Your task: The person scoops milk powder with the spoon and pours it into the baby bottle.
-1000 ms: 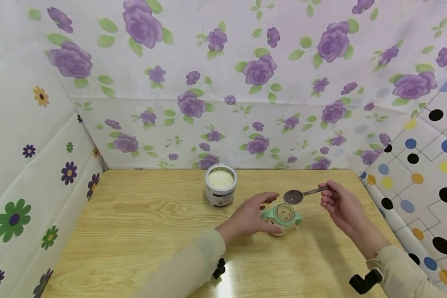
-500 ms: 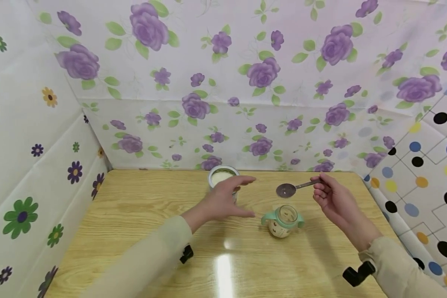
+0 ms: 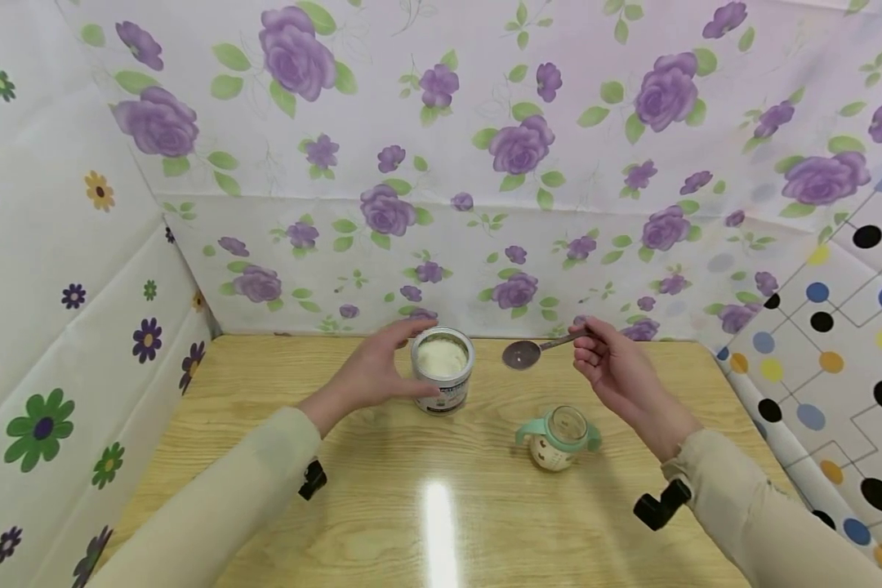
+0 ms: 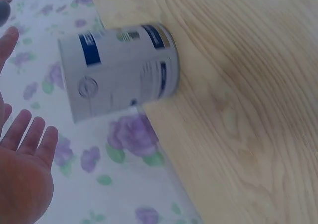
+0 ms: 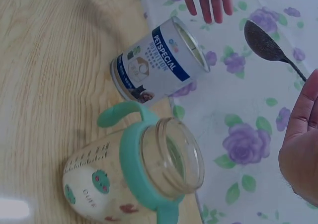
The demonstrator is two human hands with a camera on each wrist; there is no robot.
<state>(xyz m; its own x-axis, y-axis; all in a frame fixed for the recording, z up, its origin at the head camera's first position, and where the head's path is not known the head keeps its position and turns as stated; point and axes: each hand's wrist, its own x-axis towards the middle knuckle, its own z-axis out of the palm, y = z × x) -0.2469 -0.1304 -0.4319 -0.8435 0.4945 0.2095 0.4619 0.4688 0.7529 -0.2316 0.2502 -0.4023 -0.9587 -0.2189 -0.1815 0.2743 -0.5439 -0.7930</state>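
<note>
An open can (image 3: 452, 398) of pale powder stands near the back of the table, its label facing forward. My left hand (image 3: 373, 369) is spread around the can's left side, thumb in front and fingers behind. In the left wrist view a gap shows between that hand and the can (image 4: 119, 75). My right hand (image 3: 617, 371) pinches the handle of a dark metal spoon (image 3: 520, 356) with a round bowl. The spoon is held up, right of the can. In front of it stands a clear, lidless baby bottle (image 3: 551, 454) with a mint-green double handle.
The wooden table (image 3: 279, 425) ends at the back against a purple-flowered cloth (image 3: 323, 269). Patterned sheets with daisies (image 3: 44, 429) and dots (image 3: 816, 367) rise at the left and right sides. A small black device is strapped to each wrist.
My left hand has left the bottle and moved left, past the front of the can to its left side. The right hand has carried the spoon left and back, closer to the can.
</note>
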